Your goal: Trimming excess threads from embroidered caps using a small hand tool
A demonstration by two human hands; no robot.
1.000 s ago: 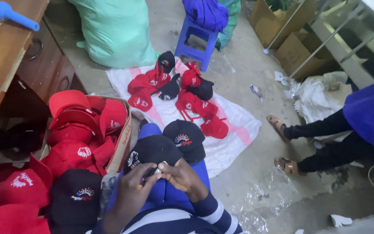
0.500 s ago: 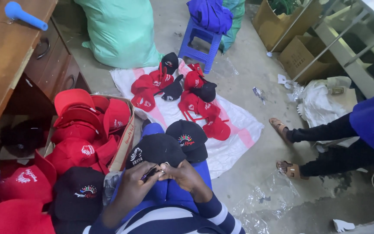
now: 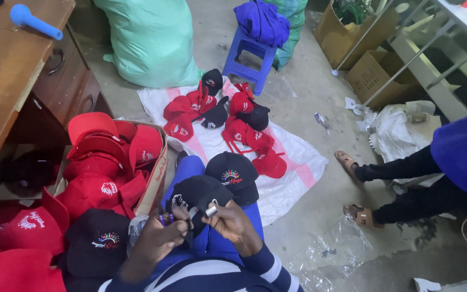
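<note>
- Worktop [image 3: 6, 70] far left of the lap cap: brown wood, drawer with metal pull, blue plastic tool [image 3: 34, 20] lying on top.
- Carton [image 3: 157, 173] just left of the lap cap: soft-walled cardboard, stuffed with red caps [image 3: 101, 162]; stiff curved brims, fabric crowns, white embroidery.
- Black cap [image 3: 97, 246] with multicolour stitched emblem sits below that carton, left of the lap cap.
- Left hand [image 3: 155, 243]: fingers pinched narrow on a small purple-handled tool, which I take for a thread snip; the blade is too small to make out.
- Lap cap [image 3: 198, 194]: black fabric, on the blue-trousered knee, touching both hands. Judgement: keep the cloth taut and cut close to the seam, tip pointed away from the embroidery.
- Right hand [image 3: 233, 224]: fingers closed on the cap's edge beside a small pale tag.
- Second black cap [image 3: 236, 176] just beyond the lap cap, emblem up.
- White woven sack sheet [image 3: 298, 167] on the concrete floor beyond the lap cap, carrying loose red and black caps.
- Another person's legs in sandals [image 3: 360, 216] well right of it.
</note>
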